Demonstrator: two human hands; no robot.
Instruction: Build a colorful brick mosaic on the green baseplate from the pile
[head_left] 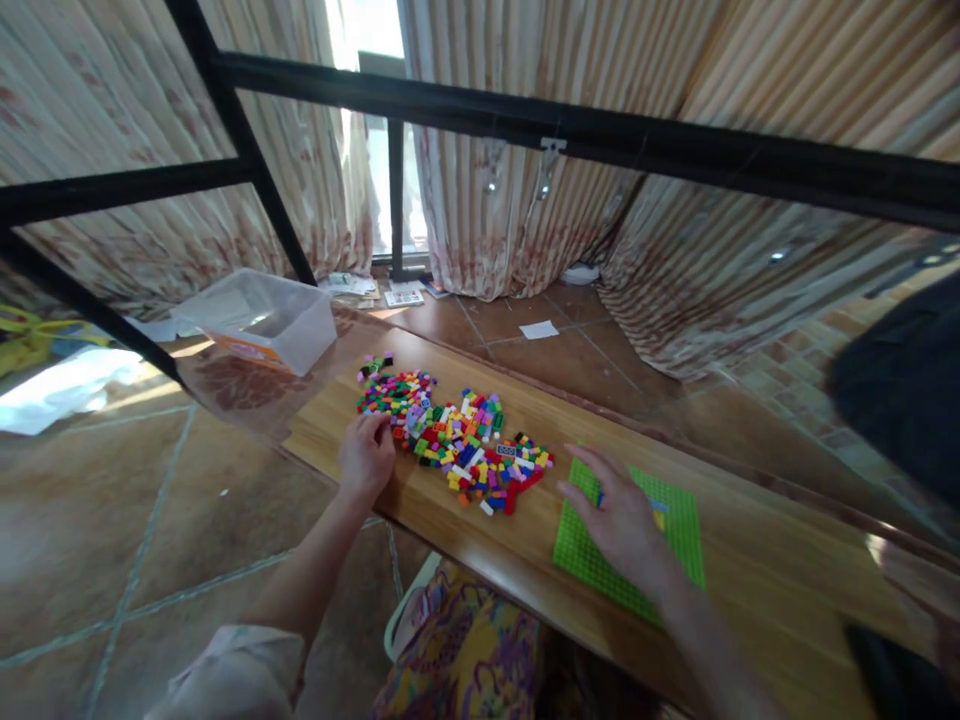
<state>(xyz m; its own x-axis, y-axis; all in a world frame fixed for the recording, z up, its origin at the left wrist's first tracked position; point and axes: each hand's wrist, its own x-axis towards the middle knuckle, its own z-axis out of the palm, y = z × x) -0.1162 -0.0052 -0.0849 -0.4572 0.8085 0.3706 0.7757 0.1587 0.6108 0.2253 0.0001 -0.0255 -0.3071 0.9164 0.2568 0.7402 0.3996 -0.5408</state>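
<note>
- BRICKS, HEAD CAM: From my remote seat I see a pile of small multicolored toy building bricks (469, 445) spread on a narrow wooden table (757, 560), approx. mid-length.
- L hand (366, 455) is at the pile's near edge, fingers curled in and bunched tog.; I can't tell w/ certainty whether a brick is pinched, as the tips are too small in view.
- R hand (619, 505), fingers spread and thumb apart, is over the green studded baseplate (682, 540), nothing visibly gripped; contact w/ the plate I can't confirm.
- Partly hidden by that hand, a few blue and yellow pcs., e.g. a yellow brick (660, 518), sit on the baseplate.
- Handling, my est.: bricks are v. light, stiff hard plastic, a bit slick, not fragile; small ones prob. roll or skid if poked. Best hold: thumb + index on opp. side walls, studs up, underside free.
- Baseplate, my est.: thin, light, slightly flexy, apt to slide on smooth wood; steady it flat by an edge or corner, fingers clear of the studs.
- Bkgd.: clear plastic bin (307, 345) beyond the table's L end; striped curtains (525, 60) behind a black metal frame (450, 97).
</note>
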